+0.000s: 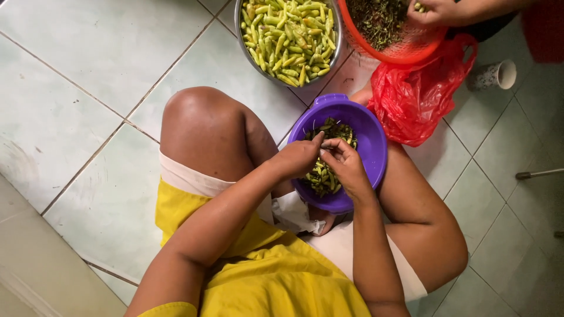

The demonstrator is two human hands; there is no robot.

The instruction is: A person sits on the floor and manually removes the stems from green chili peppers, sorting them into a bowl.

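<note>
Over the purple bowl (369, 136), left hand (298, 157) and right hand (348, 167) pinch one chili (322, 151)

Purple bowl (370, 132) at centre: smooth, glossy plastic; at twelve o'clock a shiny metal basin (239, 23); beside it an orange plastic mesh basket (405, 53); crinkled glossy red plastic bag (411, 100); floor tiles (88, 58) glazed, faintly scuffed; yellow cloth (276, 282) matt.

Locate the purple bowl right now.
In the head view the purple bowl sits right of centre, between the seated person's knees, under the left hand and right hand, just below the metal bowl of green chilies and beside the red plastic bag.
</note>
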